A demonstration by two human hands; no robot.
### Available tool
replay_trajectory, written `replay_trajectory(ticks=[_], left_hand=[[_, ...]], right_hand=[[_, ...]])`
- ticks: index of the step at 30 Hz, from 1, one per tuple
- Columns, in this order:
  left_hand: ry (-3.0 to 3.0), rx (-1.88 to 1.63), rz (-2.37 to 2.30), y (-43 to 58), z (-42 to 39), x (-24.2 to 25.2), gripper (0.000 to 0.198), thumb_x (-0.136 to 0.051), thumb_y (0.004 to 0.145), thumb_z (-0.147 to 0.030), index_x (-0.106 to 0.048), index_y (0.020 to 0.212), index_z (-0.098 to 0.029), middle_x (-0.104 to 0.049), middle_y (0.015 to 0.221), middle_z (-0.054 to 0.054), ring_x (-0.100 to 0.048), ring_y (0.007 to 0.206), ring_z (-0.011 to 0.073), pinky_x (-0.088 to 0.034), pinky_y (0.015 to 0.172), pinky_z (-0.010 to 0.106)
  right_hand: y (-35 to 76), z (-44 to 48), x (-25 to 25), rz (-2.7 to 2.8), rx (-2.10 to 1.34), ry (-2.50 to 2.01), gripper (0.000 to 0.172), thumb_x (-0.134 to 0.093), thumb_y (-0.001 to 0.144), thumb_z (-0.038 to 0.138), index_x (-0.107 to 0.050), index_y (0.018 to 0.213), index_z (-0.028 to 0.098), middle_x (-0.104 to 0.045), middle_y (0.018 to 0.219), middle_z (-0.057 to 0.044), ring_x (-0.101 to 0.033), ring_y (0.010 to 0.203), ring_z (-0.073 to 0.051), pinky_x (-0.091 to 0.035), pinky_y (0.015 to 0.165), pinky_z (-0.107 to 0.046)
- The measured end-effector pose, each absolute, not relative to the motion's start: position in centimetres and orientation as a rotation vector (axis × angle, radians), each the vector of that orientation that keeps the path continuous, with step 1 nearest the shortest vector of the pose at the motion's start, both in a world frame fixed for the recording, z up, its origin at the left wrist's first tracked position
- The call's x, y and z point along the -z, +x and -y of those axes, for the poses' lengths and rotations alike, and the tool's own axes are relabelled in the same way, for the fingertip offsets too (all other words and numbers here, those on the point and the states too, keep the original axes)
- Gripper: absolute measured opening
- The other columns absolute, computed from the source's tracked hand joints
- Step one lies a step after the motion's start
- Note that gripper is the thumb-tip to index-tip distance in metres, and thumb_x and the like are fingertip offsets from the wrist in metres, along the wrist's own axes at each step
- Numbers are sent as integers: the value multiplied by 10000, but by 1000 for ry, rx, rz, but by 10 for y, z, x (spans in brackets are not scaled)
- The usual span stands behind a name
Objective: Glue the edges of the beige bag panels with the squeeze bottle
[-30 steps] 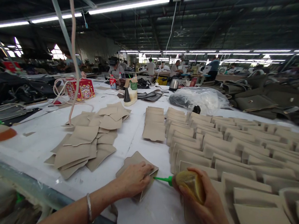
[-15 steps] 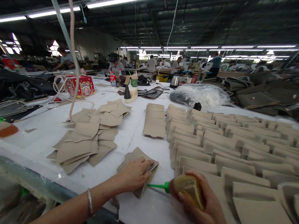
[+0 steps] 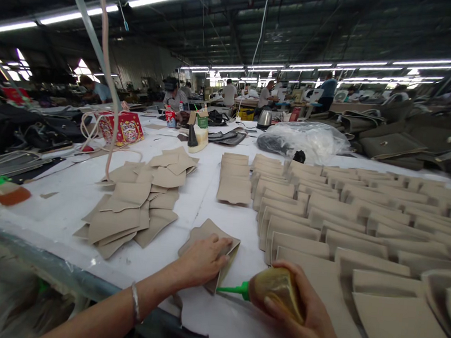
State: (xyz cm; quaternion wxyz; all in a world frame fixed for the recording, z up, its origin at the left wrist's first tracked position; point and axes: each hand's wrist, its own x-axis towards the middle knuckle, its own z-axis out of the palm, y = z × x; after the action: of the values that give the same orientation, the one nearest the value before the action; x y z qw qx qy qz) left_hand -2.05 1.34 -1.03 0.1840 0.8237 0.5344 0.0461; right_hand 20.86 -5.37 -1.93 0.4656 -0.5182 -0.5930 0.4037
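A beige leather-like piece (image 3: 204, 229) lies near the table's front edge, its right edge showing a folded or layered strip. My left hand (image 3: 204, 257) is over it, fingers bent and pressed on the piece near that strip; the fingertips are partly hidden. My right hand (image 3: 303, 309) is wrapped round a squeeze bottle (image 3: 275, 291) of yellowish-brown liquid, tilted to the left. The bottle's green nozzle (image 3: 232, 288) has its tip at the piece's lower right corner. Whether liquid is coming out I cannot tell.
Left lies a loose pile of beige pieces (image 3: 124, 223). Rows of folded beige pieces (image 3: 303, 232) cover the right side. Another green-tipped bottle (image 3: 10, 193) lies far left. A hanging cord (image 3: 109, 73), a red box (image 3: 123, 128) and a plastic bag (image 3: 312, 137) are farther back.
My right hand has moved the bottle slightly left and down, so the nozzle tip has slid along the piece's edge to its lower corner. My left hand stays on the piece.
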Motion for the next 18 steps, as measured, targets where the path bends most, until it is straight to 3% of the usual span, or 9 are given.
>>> replay_trajectory(ticks=[6, 11, 18], left_hand=[[2315, -101, -1510, -20, -13, 7, 441, -315, 919, -364, -436, 1333, -271, -577, 1118, 69, -613, 954, 268, -468, 842, 401], [2298, -75, -1522, -21, -13, 7, 447, -329, 916, -374, -425, 1341, -274, -575, 1119, 69, -609, 952, 261, -458, 848, 388], [2300, -88, -1523, -20, -13, 9, 438, -329, 916, -358, -429, 1334, -272, -573, 1125, 69, -610, 937, 256, -458, 845, 387]], right_hand=[[210, 53, 19, 1505, -793, -1354, 418, -648, 812, 476, -485, 1129, 256, -562, 1060, 9, -556, 906, -224, -395, 802, -285], [206, 56, 18, 1470, -1050, -1311, 479, -632, 816, 516, -436, 1172, 263, -588, 904, 33, -566, 790, -219, -416, 730, -285], [204, 53, 16, 1462, -842, -1367, 444, -656, 789, 486, -496, 1127, 246, -596, 990, 2, -576, 836, -239, -426, 760, -303]])
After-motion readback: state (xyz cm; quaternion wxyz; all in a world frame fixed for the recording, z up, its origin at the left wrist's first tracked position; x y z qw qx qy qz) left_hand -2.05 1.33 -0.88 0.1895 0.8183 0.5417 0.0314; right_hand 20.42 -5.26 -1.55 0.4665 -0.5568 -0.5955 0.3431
